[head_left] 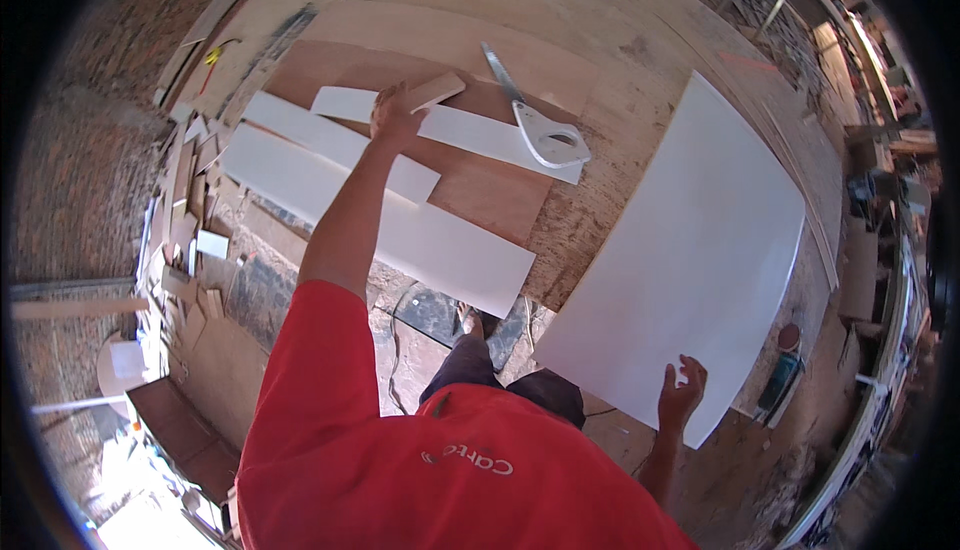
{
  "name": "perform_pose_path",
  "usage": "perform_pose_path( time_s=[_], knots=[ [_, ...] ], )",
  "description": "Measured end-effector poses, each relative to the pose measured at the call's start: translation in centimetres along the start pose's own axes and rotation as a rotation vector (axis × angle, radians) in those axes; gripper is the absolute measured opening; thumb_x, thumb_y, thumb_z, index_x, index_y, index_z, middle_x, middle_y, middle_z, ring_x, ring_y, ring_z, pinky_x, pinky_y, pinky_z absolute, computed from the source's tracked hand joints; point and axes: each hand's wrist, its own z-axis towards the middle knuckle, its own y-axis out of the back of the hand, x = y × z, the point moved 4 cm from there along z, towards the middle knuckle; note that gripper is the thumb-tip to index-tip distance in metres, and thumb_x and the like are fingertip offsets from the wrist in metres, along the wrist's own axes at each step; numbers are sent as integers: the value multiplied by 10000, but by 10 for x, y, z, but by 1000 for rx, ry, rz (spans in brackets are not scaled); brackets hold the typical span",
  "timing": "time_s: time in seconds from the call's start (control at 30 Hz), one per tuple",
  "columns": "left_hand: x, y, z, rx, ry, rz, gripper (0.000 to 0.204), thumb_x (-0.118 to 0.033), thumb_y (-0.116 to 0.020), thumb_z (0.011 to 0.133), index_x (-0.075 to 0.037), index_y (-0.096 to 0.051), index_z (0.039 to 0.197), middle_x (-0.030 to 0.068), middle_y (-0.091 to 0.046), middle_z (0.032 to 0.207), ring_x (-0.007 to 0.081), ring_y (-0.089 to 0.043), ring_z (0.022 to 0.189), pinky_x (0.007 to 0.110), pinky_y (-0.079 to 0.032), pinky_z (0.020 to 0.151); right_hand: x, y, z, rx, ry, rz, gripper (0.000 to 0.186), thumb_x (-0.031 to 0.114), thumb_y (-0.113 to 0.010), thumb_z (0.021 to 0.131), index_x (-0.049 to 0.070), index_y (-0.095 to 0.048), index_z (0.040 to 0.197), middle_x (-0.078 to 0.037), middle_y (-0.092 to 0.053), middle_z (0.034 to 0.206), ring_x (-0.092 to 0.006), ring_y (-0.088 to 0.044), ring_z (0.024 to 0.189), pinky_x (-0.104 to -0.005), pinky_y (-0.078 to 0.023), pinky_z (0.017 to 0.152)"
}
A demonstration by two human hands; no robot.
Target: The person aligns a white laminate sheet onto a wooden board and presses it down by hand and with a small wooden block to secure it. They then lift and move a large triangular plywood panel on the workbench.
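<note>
Left grip (396, 115) is clamped on a wooden block (438, 90) at a white strip (480, 138), left of a saw (502, 74). Right grip (681, 396), fingers apart, hovers by a white sheet's (690, 230) near end. Beyond the wooden surface (620, 70), scraps (185, 220) lie left, near a brick wall (90, 150).

And there it is, right across the front of the red shirt (400, 495): one short line of pale lettering (484, 462), upside down from up here and slanting with the cloth! Just beside its left end, small pale curved strokes (430, 457), like a little logo.
</note>
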Motion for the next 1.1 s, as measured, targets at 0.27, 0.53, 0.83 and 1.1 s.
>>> perform_pose_path(
  time_s=[0.27,0.53,0.83,1.1],
  knots=[
    [-16,22,-24,254,268,-288,544,-290,-738,920,-40,-617,1388,204,-686,1181,332,-687,1058,449,-546,932,37,-18,-27,52,-60,70,254,62,-767,861,74,-718,1110,-106,-669,1168,-241,-662,940,-376,-527,701],
    [-157,63,-171,656,751,-2036,468,-297,-554,1040,56,-536,1348,229,-648,1213,329,-682,1019,425,-565,861,99,-49,53,208,74,367,282,168,-717,955,59,-712,1215,-103,-716,1105,-235,-696,1000,-365,-563,820],
    [-356,62,-299,1188,630,-2371,541,-317,-470,1046,56,-482,1437,258,-612,1307,349,-630,1107,460,-506,983,165,-35,107,1080,-132,1624,652,368,-549,1066,87,-320,1608,-70,-609,1347,-172,-587,1188,-309,-481,934],
    [-418,65,-339,1209,629,-2319,541,-394,-432,1085,16,-498,1431,234,-624,1311,365,-658,1134,461,-534,957,113,14,93,1055,-128,1704,630,309,-527,1079,80,-295,1617,-134,-584,1447,-111,-572,909,-257,-446,670]
  ],
)
